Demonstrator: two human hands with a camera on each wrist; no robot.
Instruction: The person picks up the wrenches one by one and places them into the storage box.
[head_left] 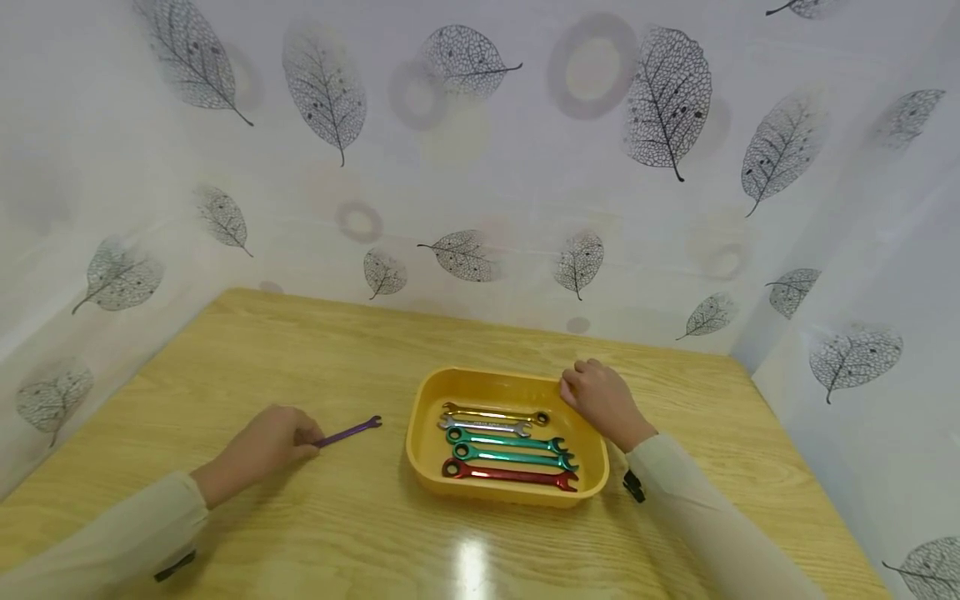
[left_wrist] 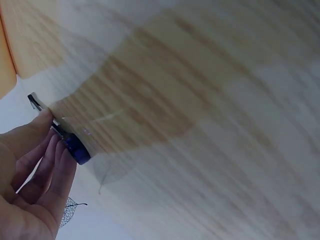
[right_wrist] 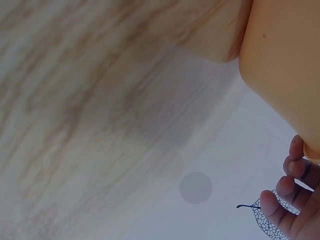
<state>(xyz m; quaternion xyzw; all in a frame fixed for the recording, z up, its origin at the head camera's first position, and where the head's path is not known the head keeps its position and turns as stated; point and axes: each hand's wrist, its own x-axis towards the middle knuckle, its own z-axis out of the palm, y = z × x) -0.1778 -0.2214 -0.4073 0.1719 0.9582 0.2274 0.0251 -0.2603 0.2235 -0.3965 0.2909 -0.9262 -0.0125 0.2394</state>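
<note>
My left hand (head_left: 266,446) pinches a purple combination wrench (head_left: 351,433) to the left of a yellow plastic basket (head_left: 510,497). Its open end points right, toward the basket; the left wrist view shows the thick ring end (left_wrist: 76,149) by my fingers. With its fingers curled, my right hand (head_left: 603,400) grips the basket's back right rim. Inside, laid roughly parallel, are a gold wrench (head_left: 495,413), a silver wrench (head_left: 487,427), two green wrenches (head_left: 506,440) and a red wrench (head_left: 510,474) nearest the front.
The basket stands on a light wood-grain table (head_left: 315,525). A pale wall covering (head_left: 517,183) printed with dark leaves rises behind the table and along both sides. Black straps (head_left: 633,486) hang under the sleeves at both wrists.
</note>
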